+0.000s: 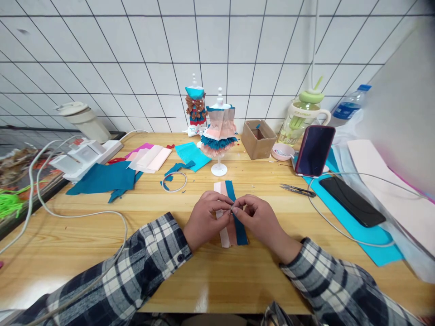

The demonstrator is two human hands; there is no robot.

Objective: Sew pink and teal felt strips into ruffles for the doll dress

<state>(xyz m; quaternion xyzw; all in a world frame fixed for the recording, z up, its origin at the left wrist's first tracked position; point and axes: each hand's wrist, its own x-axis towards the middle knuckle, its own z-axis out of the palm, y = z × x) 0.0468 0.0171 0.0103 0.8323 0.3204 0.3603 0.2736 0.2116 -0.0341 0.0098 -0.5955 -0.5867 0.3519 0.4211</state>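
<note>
My left hand (209,216) and my right hand (261,218) meet over a layered strip (242,234) of thin, crepe-like material in pale pink, peach and teal. The strip lies flat on the table, pointing away from me. Thumbs and index fingers of both hands are closed in a pinch, tips touching above the strip's middle. Whatever sits between the fingertips is too small to name. Beyond the strip stands a miniature dress form (220,123) wearing a peach top and a ruffled teal and peach skirt.
Thread snips (296,188) lie to the right, near a propped phone (314,149) and a flat phone (353,201). A ring (186,182) and teal scraps (105,179) lie left. Behind are a second dress form (196,108), a cardboard box (256,144) and a small bowl (282,154). White cables cross the left side.
</note>
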